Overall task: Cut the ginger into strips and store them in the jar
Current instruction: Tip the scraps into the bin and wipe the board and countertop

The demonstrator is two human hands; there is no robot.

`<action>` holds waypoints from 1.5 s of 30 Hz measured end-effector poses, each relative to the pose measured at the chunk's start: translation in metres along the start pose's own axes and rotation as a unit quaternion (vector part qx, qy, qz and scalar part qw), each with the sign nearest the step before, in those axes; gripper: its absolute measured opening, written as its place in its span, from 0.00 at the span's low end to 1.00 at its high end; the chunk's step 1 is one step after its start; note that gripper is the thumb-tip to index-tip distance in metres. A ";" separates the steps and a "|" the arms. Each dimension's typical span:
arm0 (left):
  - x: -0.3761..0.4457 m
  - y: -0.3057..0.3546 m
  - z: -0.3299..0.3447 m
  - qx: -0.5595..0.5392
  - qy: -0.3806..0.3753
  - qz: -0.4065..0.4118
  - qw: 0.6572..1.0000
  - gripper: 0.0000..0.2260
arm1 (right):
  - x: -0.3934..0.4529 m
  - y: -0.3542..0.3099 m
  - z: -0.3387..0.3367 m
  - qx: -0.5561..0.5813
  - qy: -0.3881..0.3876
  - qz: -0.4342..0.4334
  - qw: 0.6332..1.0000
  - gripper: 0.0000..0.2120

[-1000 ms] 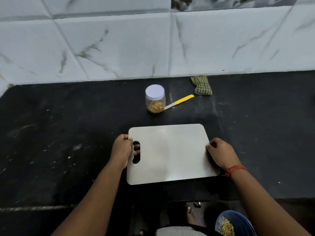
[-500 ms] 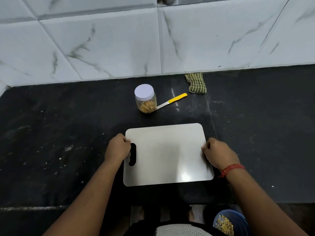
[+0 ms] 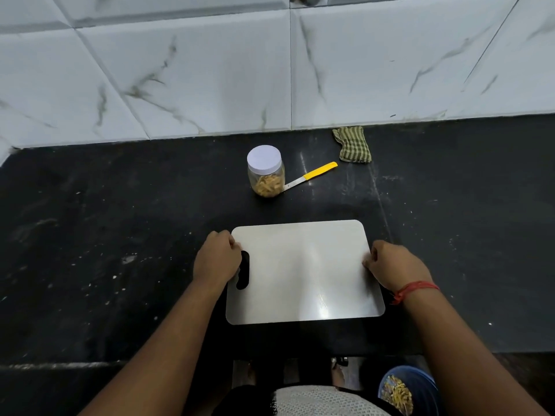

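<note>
1. A pale cutting board (image 3: 304, 271) lies flat on the black counter (image 3: 120, 235), close to the counter's front edge; it serves as the landmark here.
2. The left hand (image 3: 217, 258) grips the board's left edge, fingers curled round it just beside the dark handle slot (image 3: 242, 270).
3. The right hand (image 3: 393, 265) holds the board's right edge, fingers curled at the rim; a red thread band (image 3: 414, 288) circles that wrist.
4. Beyond the board's far edge, a little left of its middle, stands the jar (image 3: 266, 172), upright, with its white lid (image 3: 264, 157) on and yellowish ginger strips (image 3: 268, 185) filling its lower part.
5. The knife (image 3: 310, 175) lies on the counter beyond the board, its blade tip right by the jar's base and its yellow handle pointing away to the right.
6. Farther back and right of the knife, a green striped cloth (image 3: 353, 144) sits against the white marbled wall tiles (image 3: 210, 70).
7. Below the counter's front edge, near the board's right corner, a blue bowl (image 3: 420, 388) holds yellow scraps.
</note>
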State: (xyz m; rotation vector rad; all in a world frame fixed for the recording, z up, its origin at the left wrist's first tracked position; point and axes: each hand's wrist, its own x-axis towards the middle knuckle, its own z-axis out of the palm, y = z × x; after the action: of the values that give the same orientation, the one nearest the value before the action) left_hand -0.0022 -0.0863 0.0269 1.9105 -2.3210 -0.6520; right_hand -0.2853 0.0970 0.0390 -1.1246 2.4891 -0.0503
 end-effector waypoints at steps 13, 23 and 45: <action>0.023 0.021 -0.006 -0.195 0.070 0.045 0.977 0.14 | 0.028 -0.058 -0.001 0.106 0.052 -0.053 0.992 0.13; 0.088 0.072 -0.033 -0.385 -0.046 0.027 0.922 0.26 | 0.114 -0.179 -0.036 0.331 -0.021 -0.139 0.933 0.29; -0.018 0.060 0.012 -0.457 -0.099 0.104 0.878 0.23 | 0.013 -0.093 0.003 0.430 0.029 -0.171 0.886 0.26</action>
State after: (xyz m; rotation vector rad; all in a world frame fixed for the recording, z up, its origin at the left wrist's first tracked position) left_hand -0.0574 -0.0577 0.0414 1.1651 -1.7148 -1.5947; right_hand -0.2255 0.0254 0.0496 -1.1051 1.8876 -1.1683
